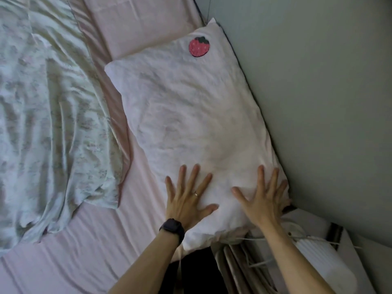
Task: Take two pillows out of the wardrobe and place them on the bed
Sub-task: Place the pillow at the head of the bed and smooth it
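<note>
No readable text, brand, number or label appeared anywhere in the view. The only sign-like mark was a red strawberry motif with a dark green leafy top, set near the far corner of the pale pink pillow; it carried no lettering. The dark watch on the left wrist faced the camera, but its face was blank and showed no digits. The floral print on the crumpled blanket was pattern only, with no words in it.
</note>
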`<move>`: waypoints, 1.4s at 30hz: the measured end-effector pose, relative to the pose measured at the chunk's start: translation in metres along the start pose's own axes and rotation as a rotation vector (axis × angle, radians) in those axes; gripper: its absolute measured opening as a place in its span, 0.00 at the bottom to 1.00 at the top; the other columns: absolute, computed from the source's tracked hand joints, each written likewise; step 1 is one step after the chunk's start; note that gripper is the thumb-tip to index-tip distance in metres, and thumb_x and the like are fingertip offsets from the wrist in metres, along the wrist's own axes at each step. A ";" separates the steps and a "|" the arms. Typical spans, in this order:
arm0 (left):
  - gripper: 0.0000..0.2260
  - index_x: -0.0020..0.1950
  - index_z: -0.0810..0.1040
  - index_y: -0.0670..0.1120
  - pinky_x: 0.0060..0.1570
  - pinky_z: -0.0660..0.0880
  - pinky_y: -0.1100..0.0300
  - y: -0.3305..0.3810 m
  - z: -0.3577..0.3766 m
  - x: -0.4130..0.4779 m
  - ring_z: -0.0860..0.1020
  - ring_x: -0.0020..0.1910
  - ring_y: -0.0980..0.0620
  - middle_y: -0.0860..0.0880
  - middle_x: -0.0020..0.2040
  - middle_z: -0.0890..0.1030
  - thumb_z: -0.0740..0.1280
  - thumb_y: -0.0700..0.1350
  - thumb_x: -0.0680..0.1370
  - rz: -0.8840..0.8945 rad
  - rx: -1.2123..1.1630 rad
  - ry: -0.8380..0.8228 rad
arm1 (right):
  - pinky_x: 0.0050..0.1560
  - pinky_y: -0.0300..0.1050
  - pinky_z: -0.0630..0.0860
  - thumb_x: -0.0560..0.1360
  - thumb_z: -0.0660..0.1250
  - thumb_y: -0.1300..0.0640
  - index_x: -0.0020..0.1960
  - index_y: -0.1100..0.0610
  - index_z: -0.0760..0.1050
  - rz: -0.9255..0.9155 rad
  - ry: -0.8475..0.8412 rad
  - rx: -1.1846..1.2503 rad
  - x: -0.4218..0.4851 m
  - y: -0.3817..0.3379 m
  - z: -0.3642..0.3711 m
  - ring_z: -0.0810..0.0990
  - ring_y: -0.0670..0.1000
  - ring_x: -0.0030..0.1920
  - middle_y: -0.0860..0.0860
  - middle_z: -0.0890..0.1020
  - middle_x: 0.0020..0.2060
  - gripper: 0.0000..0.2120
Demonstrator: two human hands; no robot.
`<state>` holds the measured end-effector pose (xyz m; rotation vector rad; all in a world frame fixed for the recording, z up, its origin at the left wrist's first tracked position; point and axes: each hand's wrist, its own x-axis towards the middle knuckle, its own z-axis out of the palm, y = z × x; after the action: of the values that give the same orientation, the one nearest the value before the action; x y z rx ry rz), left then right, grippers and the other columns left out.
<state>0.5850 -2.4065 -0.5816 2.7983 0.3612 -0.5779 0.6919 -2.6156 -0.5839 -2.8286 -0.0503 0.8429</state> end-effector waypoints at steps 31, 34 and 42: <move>0.32 0.77 0.41 0.69 0.74 0.47 0.33 -0.177 -0.124 0.226 0.40 0.80 0.39 0.54 0.81 0.38 0.48 0.74 0.76 -0.341 -0.278 0.259 | 0.77 0.66 0.40 0.77 0.47 0.28 0.79 0.34 0.39 -0.382 0.100 -0.208 0.234 -0.266 -0.080 0.36 0.55 0.81 0.45 0.37 0.81 0.34; 0.30 0.80 0.45 0.61 0.77 0.49 0.37 -0.169 -0.133 0.187 0.40 0.80 0.45 0.51 0.82 0.41 0.49 0.66 0.81 -0.304 -0.289 0.225 | 0.78 0.65 0.43 0.81 0.51 0.34 0.81 0.39 0.48 -0.389 0.083 -0.154 0.174 -0.254 -0.087 0.38 0.54 0.81 0.47 0.42 0.82 0.31; 0.27 0.79 0.58 0.56 0.78 0.48 0.45 -0.143 -0.197 0.030 0.45 0.81 0.49 0.51 0.82 0.52 0.60 0.55 0.81 -0.305 -0.479 0.204 | 0.80 0.57 0.51 0.75 0.46 0.28 0.77 0.37 0.61 -0.542 0.019 -0.003 -0.049 -0.250 -0.120 0.46 0.48 0.81 0.42 0.54 0.80 0.33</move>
<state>0.6391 -2.2082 -0.4487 2.3523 0.8551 -0.2209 0.7221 -2.3947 -0.4113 -2.6118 -0.7723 0.6813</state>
